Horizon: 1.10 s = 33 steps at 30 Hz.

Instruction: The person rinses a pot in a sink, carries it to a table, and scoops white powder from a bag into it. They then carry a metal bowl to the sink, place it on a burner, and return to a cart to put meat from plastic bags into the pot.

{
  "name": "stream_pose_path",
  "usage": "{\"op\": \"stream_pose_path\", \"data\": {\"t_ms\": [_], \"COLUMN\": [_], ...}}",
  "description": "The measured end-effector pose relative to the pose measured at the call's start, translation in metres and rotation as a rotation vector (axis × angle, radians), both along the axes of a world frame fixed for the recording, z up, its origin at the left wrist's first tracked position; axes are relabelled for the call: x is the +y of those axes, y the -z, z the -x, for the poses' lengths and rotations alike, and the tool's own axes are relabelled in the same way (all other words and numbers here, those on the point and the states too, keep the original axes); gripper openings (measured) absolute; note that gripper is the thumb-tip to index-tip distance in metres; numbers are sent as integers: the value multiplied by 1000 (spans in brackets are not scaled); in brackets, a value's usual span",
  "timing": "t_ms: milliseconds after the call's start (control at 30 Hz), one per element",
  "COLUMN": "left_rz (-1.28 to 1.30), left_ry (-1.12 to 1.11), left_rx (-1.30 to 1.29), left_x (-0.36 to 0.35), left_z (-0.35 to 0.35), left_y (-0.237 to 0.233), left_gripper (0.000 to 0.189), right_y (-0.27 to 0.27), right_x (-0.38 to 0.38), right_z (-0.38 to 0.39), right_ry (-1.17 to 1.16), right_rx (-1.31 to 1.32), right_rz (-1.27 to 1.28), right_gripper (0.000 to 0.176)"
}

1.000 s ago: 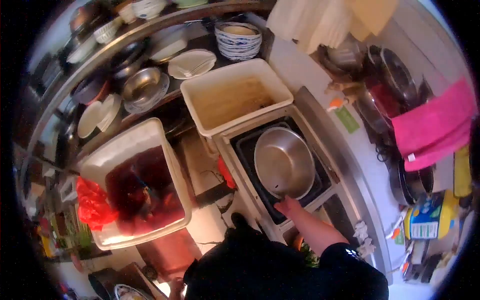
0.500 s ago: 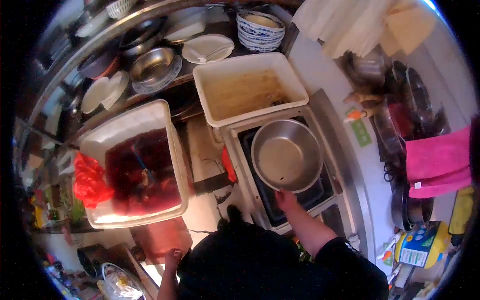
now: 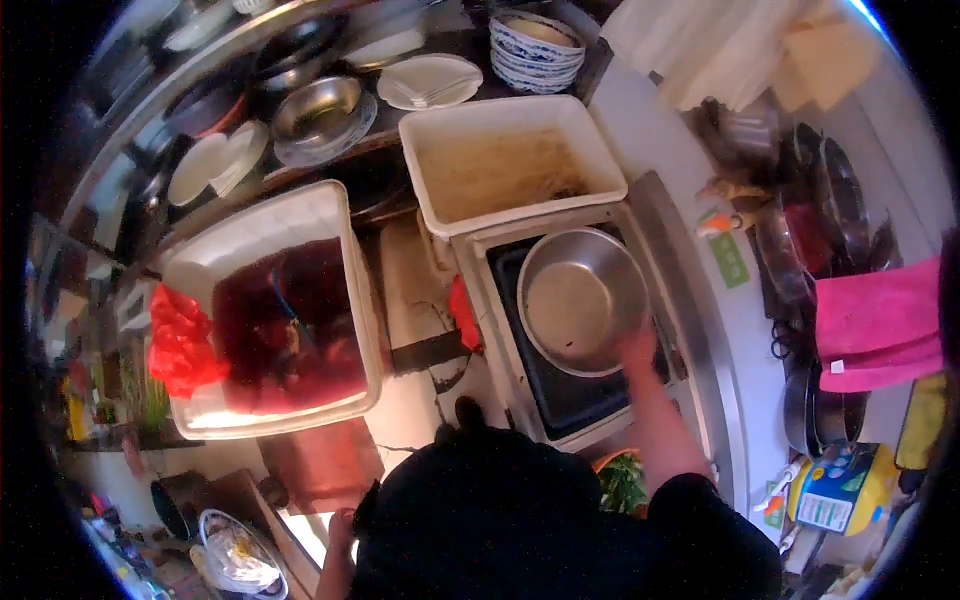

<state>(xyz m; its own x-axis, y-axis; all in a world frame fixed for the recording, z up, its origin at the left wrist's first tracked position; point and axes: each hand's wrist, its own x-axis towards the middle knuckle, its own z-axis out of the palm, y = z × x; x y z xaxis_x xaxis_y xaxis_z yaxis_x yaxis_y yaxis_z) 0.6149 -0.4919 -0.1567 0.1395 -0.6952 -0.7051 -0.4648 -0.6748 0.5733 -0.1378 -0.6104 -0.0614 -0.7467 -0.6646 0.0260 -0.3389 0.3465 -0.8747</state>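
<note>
A round metal basin (image 3: 570,300) sits on a black surface within a metal-framed stand, with a small dark speck inside. My right hand (image 3: 637,352) is at its lower right rim, the fingers blurred and seemingly closed over the edge. At my side, low in the view, hangs my left hand (image 3: 342,524), away from the basin; its fingers are mostly hidden. Left of the stand is a large white tub (image 3: 368,375) holding dark red liquid and indistinct lumps. A red plastic bag (image 3: 183,345) hangs over the tub's left edge.
A stained white rectangular tub (image 3: 425,205) stands behind the basin. Blue-and-white bowls (image 3: 537,60), plates (image 3: 428,82) and a metal bowl (image 3: 315,112) line the back shelf. Pans (image 3: 843,190) and a pink towel (image 3: 880,325) hang at right. Leafy greens (image 3: 622,483) show near my body.
My right hand has moved from the basin's near rim to its lower right rim. The basin keeps its place on the stand. The view has shifted slightly, and leafy greens are more visible.
</note>
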Motion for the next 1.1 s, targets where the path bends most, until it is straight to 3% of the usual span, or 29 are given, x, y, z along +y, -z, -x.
{"op": "stream_pose_path", "data": {"t_ms": [33, 67, 100, 133, 167, 200, 267, 333, 400, 533, 567, 600, 633, 667, 700, 733, 767, 800, 900, 967, 1000, 1067, 1100], "left_rz": [17, -5, -31, 73, 201, 247, 97, 93, 114, 131, 94, 216, 212, 217, 286, 55, 19, 55, 98, 95, 96, 147, 94], "left_ry": [-168, 29, 211, 144, 109, 231, 338, 341, 279, 275, 541, 935, 550, 576, 344, 125, 173, 559, 434, 615, 617, 70, 14], "left_rx": [232, 59, -118, -97, 38, 91, -285, -339, -298, -299, -271, -459, -298, -266, -3, -5, -101, -359, -315, -417, -416, -41, -97], "left_x": [11, 0, -7, 7, 14, 14, -21, -45, -50, -28, -20, -9, 8, 30, 66, 85, 82, 50, 64, 60, 64, 76, 55], "left_z": [-14, 0, 14, -10, -16, -21, 33, 66, 78, 84, 73, 69, 68, 52, 23, 9, 13, 43, 26, 22, 13, -11, 9], "left_y": [20, 4, -14, 40, 66, 97, 8, -45, -57, -62, -44, -36, -38, -5, 62, 91, 63, -23, -7, -8, 15, 77, 42], "left_gripper": [22, 23, 25, 29, 33, 34, 32, 31, 30, 22, 17, 13, 11, 10, 11, 14, 15, 16, 15, 14, 14, 12, 9], "right_y": [-38, -73, -110, -136, -146, -153, -189, -175, -123, -153, -142, -137, -140, -144, -150, -172, -186, -194, -185, -185, -186, -185, -183], "right_x": [-19, -39, -48, -64, -76, -84, -95, -97, -96, -103, -109, -102, -103, -105, -107, -110, -112, -113, -107, -103, -102, -99, -96], "right_z": [24, 47, 66, 84, 112, 145, 142, 183, 307, 255, 271, 289, 278, 265, 248, 194, 157, 140, 145, 148, 147, 149, 152], "right_ry": [68, 268, 287, 327, 314, 278, -50, -5, -197, -222, -263, -286, -230, -173, -114, 86, 156, 214, 176, 170, 157, 150, 143], "right_rx": [647, 530, 601, 574, 711, 697, 453, 1006, 817, 993, 1017, 1047, 1104, 1158, 1210, 1111, 1028, 939, 939, 923, 906, 902, 899], "right_rz": [-220, -291, -76, 108, 249, 163, -57, -210, -15, -183, -204, -236, -261, -288, -317, -490, -466, -433, -344, -332, -315, -285, -253], "right_gripper": [32, 42, 45, 48, 50, 48, 41, 36, 36, 31, 28, 26, 25, 25, 25, 30, 36, 43, 38, 38, 39, 37, 36]}}
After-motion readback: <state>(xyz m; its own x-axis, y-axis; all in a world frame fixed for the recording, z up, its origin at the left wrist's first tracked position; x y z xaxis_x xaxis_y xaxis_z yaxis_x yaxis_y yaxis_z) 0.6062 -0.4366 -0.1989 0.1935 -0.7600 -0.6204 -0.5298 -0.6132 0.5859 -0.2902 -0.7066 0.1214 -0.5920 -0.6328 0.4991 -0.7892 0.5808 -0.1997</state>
